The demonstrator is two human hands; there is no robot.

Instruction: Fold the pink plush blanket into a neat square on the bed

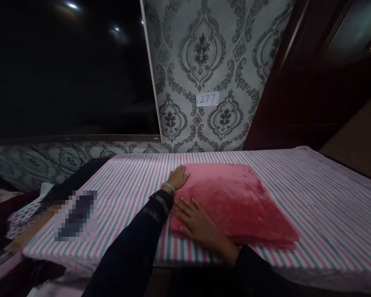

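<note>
A folded pink fleece cloth [235,198] lies flat on a table covered with a pink, grey and white striped sheet [312,198]. My left hand [177,177] rests flat at the cloth's far left corner, fingers stretched out. My right hand [196,222] lies flat on the cloth's near left edge, fingers spread. Both arms are in dark sleeves, and the left wrist wears a bracelet [169,187].
A grey damask wallpaper wall with a small paper label reading 277 [207,99] stands behind the table. A dark screen [68,70] fills the upper left. Heaped clothes [21,214] lie at the left. Dark wooden furniture [312,82] is at the right.
</note>
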